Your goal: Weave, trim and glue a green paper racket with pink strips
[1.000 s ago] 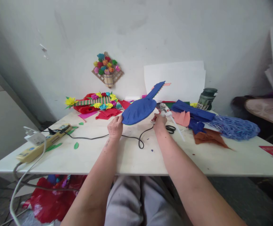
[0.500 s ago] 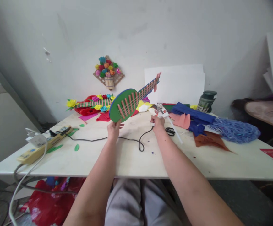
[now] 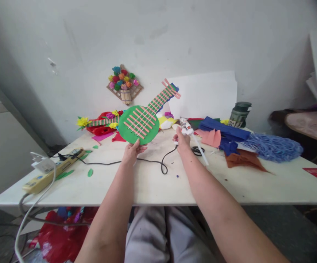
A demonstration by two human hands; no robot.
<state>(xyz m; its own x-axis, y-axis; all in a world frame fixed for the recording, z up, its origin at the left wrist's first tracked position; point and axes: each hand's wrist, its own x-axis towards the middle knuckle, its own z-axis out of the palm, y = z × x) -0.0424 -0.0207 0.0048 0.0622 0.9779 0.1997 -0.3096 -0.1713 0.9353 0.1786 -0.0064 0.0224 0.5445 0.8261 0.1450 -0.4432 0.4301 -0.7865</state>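
My left hand (image 3: 133, 151) grips the lower edge of a green craft guitar (image 3: 125, 126), thumb on its face. The guitar is tilted, its neck pointing up and right, with pink strips and pale strings across the front and blue at the back of the neck. My right hand (image 3: 182, 140) is closed around a white glue gun (image 3: 188, 130), a long glue stick poking out of its rear toward me. A black cord runs from the gun across the table. Black-handled scissors (image 3: 198, 151) lie just right of my right hand.
A yellow power strip (image 3: 54, 171) with a white charger (image 3: 42, 163) sits at the left. Behind the guitar lies another flower-decorated one (image 3: 100, 121). Blue folded paper (image 3: 224, 130), blue shredded strands (image 3: 275, 147), brown paper (image 3: 243, 161) and a dark green jar (image 3: 239, 114) are on the right.
The green guitar has turned to face me more squarely, and its neck has swung left. My right hand still holds the glue gun in nearly the same place.
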